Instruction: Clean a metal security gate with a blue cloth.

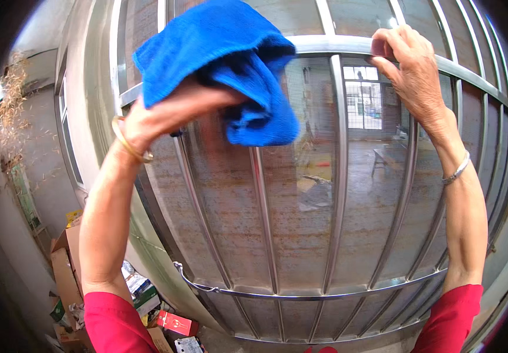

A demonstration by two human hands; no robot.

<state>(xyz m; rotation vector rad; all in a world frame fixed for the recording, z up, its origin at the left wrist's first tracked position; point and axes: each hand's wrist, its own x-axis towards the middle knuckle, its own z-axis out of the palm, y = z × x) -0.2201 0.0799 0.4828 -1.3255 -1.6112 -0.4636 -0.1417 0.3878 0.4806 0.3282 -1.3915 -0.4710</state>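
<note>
A blue cloth (210,39) is bunched over my left hand (179,110), hiding most of its fingers. The cloth hangs in loose folds in front of a metal grille, at the height of its upper crossbar (311,45). Over to the right, my right hand (413,73) is wrapped around that same crossbar, with its fingers over the top and the thumb below. Vertical metal bars (338,176) run down from the crossbar, and behind them lies a fine mesh screen (298,260) with brownish stains.
A lower crossbar (298,293) spans the grille, with a thin wire (194,282) tied at its left end. Cardboard boxes (66,269) and a red box (176,323) crowd the floor at lower left. Dry plant stems (15,114) hang at far left. A room shows dimly through the mesh.
</note>
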